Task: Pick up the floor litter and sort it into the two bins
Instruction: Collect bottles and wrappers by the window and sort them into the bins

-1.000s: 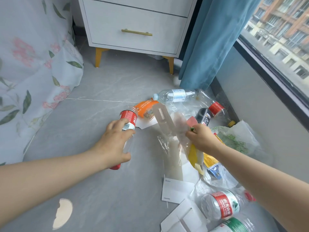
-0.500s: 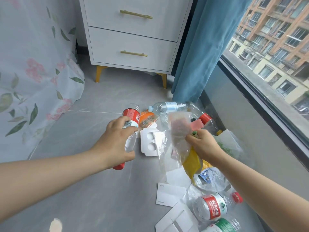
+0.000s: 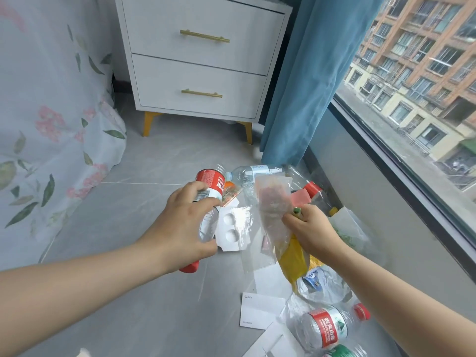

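Lifted higher now, the left hand [image 3: 180,225] curls round a red-label bottle [image 3: 210,185] while the right hand [image 3: 310,229] pinches clear wrappers [image 3: 273,204], best kept bunched until binned.

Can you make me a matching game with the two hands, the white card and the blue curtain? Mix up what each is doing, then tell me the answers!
1 left hand
2 right hand
3 white card
4 blue curtain

A hangs beside the window
B grips a clear plastic bag
C lies flat on the floor
D grips a red-label bottle

Pairs: 1-D, 2-B, 3-C, 4-A.
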`<state>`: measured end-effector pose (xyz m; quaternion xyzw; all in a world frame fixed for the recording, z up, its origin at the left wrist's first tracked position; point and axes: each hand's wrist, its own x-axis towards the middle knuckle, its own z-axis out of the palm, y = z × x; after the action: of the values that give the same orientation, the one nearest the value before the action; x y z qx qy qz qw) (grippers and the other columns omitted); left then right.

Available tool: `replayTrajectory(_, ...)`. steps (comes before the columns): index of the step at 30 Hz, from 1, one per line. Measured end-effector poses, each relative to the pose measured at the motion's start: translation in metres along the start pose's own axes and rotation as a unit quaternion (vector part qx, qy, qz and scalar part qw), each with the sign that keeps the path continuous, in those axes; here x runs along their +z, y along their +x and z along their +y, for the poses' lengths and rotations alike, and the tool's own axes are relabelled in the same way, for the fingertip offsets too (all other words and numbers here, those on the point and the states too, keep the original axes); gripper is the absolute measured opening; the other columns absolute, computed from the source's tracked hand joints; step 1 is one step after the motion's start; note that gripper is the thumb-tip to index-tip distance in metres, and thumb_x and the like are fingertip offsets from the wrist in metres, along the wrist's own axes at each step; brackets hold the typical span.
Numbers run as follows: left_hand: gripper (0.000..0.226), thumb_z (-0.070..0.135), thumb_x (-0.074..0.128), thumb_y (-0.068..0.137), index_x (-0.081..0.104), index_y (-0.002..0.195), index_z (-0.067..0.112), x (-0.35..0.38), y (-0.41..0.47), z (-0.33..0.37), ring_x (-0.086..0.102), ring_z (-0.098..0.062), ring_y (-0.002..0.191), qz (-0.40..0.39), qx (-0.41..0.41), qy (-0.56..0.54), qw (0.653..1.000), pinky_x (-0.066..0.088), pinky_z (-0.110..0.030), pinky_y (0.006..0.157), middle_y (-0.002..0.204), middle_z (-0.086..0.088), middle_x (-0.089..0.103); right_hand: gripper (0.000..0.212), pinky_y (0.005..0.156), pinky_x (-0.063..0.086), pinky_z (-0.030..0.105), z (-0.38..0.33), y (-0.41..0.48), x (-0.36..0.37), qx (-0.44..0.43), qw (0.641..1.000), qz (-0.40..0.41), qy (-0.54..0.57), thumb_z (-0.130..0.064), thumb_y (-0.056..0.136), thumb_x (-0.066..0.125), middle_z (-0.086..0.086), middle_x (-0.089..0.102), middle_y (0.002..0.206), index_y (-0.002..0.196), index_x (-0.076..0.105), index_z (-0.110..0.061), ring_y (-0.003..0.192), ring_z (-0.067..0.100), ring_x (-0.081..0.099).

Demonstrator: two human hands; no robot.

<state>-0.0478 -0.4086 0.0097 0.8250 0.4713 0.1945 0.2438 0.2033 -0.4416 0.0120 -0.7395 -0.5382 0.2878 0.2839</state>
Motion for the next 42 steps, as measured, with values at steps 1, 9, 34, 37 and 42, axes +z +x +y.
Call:
replayTrajectory(1,0.072,0.048,0.056,0.057,0.051,0.127,0.033,-0.004,0.003,0.004,0.024,-0.013,0.131,0.002,0.004,-0.005,1.000,0.028,-0.020,0.096,0.140,0.014,0.021,0.026,0.050,0.026,0.029,-0.006,0.002,-0.004,-0.002,1.000,0.007,0.002,-0.014,0.088,0.053,0.006,0.033,0.056,0.064,0.043,-0.009,0.051,0.017,0.032)
replayTrajectory(9,0.062,0.039,0.068,0.064,0.052,0.124,0.035,-0.051,0.052,0.034,0.028,-0.014,0.129,0.046,0.026,-0.032,0.998,0.035,-0.025,0.098,0.138,0.016,0.025,0.046,0.038,0.017,0.017,-0.069,0.032,-0.046,-0.022,0.999,0.050,0.005,-0.009,0.087,0.052,-0.008,0.021,0.037,0.051,0.024,-0.018,0.036,0.010,0.021)
replayTrajectory(34,0.069,0.035,0.066,0.060,0.052,0.127,0.033,-0.612,0.178,0.419,0.030,-0.013,0.127,0.150,0.067,-0.035,0.986,0.039,-0.029,0.102,0.136,0.017,0.024,0.032,0.041,0.019,0.021,-0.566,-0.002,-0.508,-0.110,0.974,0.177,0.087,-0.006,0.085,0.052,0.000,0.026,0.048,0.058,0.035,-0.009,0.042,0.010,0.023)
replayTrajectory(37,0.063,0.027,0.073,0.068,0.052,0.127,0.033,-0.680,0.178,0.475,0.028,-0.010,0.129,0.177,0.102,-0.033,0.978,0.027,-0.019,0.098,0.136,0.017,0.024,0.036,0.037,0.016,0.016,-0.632,-0.022,-0.571,-0.146,0.963,0.210,0.089,-0.005,0.087,0.051,-0.005,0.024,0.046,0.057,0.032,-0.012,0.038,0.008,0.021)
replayTrajectory(42,0.064,0.030,0.072,0.068,0.050,0.128,0.036,-0.780,0.175,0.563,0.031,-0.008,0.126,0.213,0.157,-0.033,0.964,0.035,-0.023,0.097,0.124,0.027,0.021,0.037,0.038,0.017,0.015,-0.726,-0.054,-0.665,-0.203,0.943,0.245,0.099,-0.009,0.090,0.050,-0.003,0.026,0.046,0.057,0.034,-0.009,0.038,0.007,0.021)
